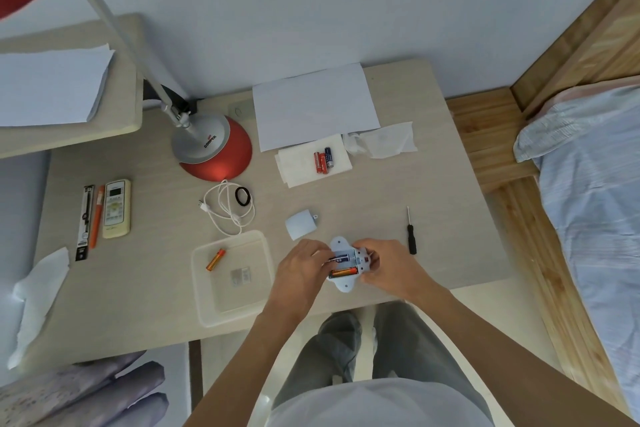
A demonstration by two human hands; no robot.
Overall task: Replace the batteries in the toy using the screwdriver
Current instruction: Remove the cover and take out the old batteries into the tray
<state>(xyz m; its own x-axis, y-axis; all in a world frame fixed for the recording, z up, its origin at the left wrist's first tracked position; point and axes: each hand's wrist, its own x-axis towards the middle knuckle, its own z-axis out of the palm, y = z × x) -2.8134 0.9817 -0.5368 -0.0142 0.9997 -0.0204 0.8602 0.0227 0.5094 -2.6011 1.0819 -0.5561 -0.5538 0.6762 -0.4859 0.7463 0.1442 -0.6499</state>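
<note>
Beige desk (398,191) — left hand (304,269) and right hand (389,269) both curled around the open toy (344,283), screwdriver (411,234) nearby, rightward.

Both bare forearms reach forward from the bottom of view, converging. The left hand (303,269) and right hand (389,270) face each other, backs upward, fingers curled, gripping the toy (344,284) from either side.
</note>
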